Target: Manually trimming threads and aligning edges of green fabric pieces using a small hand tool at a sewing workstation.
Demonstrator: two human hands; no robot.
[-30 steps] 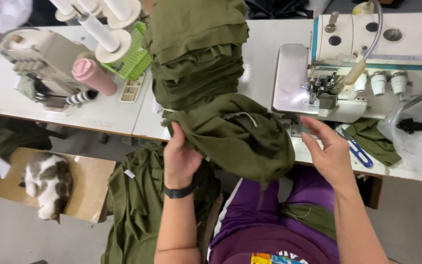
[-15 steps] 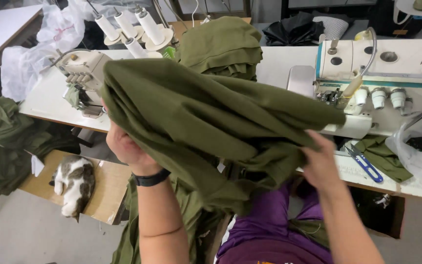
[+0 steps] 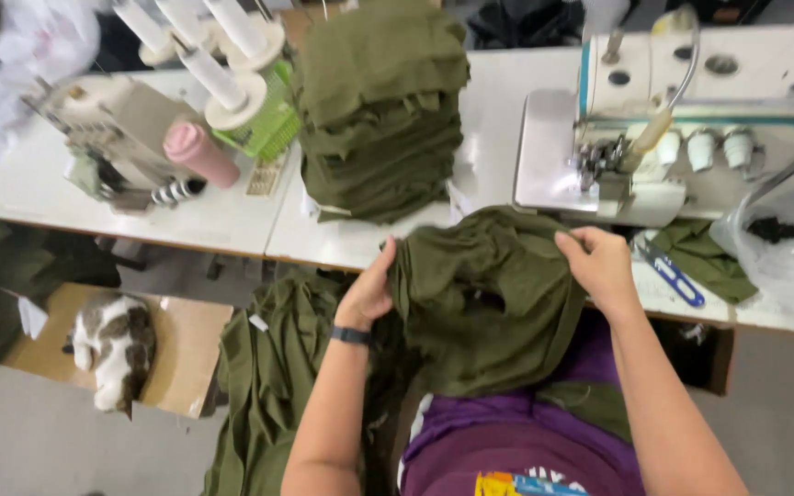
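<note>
Now the olive garment (image 3: pixel 493 303), spread wide and lifted a moment ago, is gathered low over the lap at the white table's (image 3: pixel 232 216) edge, so it appears to be bunched for handling. Its left edge is pinched by the left hand (image 3: pixel 371 292), its right edge clenched by the right hand (image 3: pixel 604 266). Leftward a cat (image 3: pixel 114 344) is seen on a wooden platform; folded olive pieces (image 3: pixel 380 110) are stacked mid-table, a sewing machine (image 3: pixel 682 110) rightward.

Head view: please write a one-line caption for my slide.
Both hands, left hand and right hand, grip an olive garment before a sewing machine.
</note>
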